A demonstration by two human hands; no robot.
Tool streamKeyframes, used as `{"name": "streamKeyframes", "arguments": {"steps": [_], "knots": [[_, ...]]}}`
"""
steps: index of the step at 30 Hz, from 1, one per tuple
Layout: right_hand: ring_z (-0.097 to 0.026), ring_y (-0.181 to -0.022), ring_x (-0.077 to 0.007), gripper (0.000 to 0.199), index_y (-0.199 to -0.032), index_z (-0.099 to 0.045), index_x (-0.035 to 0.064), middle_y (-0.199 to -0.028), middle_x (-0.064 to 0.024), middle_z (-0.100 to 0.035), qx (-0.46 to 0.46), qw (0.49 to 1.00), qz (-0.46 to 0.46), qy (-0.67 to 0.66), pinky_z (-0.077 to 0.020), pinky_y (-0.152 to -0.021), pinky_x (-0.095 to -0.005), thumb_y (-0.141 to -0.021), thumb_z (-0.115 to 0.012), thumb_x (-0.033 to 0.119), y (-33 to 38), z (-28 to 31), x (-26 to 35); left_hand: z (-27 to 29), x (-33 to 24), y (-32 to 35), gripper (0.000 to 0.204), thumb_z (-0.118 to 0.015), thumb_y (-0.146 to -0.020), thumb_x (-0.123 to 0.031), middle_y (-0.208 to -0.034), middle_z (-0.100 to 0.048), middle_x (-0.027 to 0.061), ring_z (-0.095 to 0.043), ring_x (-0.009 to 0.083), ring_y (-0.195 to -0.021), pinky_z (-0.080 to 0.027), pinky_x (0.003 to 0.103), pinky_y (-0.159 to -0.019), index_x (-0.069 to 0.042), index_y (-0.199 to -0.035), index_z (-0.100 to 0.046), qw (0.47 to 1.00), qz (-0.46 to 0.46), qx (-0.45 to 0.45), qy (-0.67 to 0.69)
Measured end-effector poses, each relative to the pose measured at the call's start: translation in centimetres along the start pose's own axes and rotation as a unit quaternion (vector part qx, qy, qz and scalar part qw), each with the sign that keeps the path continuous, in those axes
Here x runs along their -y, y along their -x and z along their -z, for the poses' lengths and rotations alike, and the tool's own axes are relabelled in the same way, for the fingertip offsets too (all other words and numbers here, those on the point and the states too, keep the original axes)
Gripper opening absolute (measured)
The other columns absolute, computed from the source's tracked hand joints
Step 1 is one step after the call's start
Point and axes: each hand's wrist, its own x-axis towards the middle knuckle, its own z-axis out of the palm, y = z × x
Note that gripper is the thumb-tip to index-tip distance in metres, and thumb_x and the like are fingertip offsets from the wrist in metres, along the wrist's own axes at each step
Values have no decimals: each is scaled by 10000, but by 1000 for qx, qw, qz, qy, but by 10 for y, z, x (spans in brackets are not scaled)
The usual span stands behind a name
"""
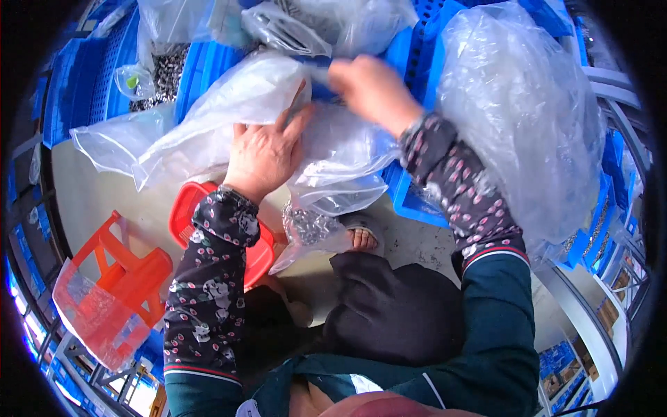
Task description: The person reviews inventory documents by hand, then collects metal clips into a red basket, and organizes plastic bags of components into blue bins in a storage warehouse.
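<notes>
My left hand [262, 156] lies on a clear plastic bag [222, 97], fingers stretched out and apart against the film. Up and to the right of it, my right hand [375, 90] is smeared by motion, its fingers curled together. A greyish sliver shows at its fingertips, too blurred to name. Below the hands hangs another clear bag [340, 187]. A small bag of shiny metal parts [309, 226] hangs under that, above a red plastic tub [257, 260].
Blue plastic crates [198, 76] line the far side, one with small dark metal parts [167, 76]. A big clear bag [517, 104] bulges at the right. An orange plastic stool [132, 271] with plastic film stands at the left. Metal rack frames [580, 313] stand at the right.
</notes>
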Motion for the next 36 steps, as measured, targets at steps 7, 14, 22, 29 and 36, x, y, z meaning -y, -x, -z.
{"name": "streamKeyframes", "arguments": {"steps": [7, 14, 22, 29, 36], "knots": [[-548, -818, -305, 198, -901, -579, 94, -897, -95, -586, -334, 940, 40, 63, -440, -702, -406, -728, -614, 182, -10, 37, -21, 0, -2, -2, 501, -516, -693, -99, -1368, -306, 37, -458, 292, -1112, -341, 489, -895, -218, -1178, -471, 999, -20, -21, -35], [-391, -1089, -385, 586, -1212, -389, 23, -1179, -223, -428, 55, 995, -76, 46, -315, -930, -402, -690, -636, 124, -43, 64, -52, -10, -5, 0, 516, -511, -694, -88, -1386, -273, 33, -572, 320, -922, -477, 470, -669, -228, -1187, -454, 999, 12, 27, -22], [-554, -833, -236, 124, -781, -524, 54, -827, -78, -574, -97, 983, 133, 79, -419, -809, -353, -665, -527, 11, 71, 5, 5, -7, -6, 3, 497, -515, -695, -100, -1380, -286, 16, -585, 310, -881, -482, 464, -674, -232, -1172, -470, 998, 25, 52, -10], [-553, -710, -201, 50, -743, -507, 81, -684, -48, -538, -86, 979, 154, 98, -424, -754, -328, -693, -507, 74, 69, -5, 9, -6, -4, 2, 487, -515, -699, -95, -1363, -317, 13, -571, 293, -923, -478, 409, -740, -243, -1162, -481, 998, 31, 51, -14], [-557, -699, -251, 127, -771, -499, 50, -737, -96, -555, 35, 991, 114, 57, -434, -691, -337, -647, -517, 30, 64, 1, 9, -4, -7, -1, 476, -516, -701, -85, -1360, -315, 57, -587, 302, -889, -496, 392, -716, -213, -1159, -484, 1000, 3, -3, -17]]}}
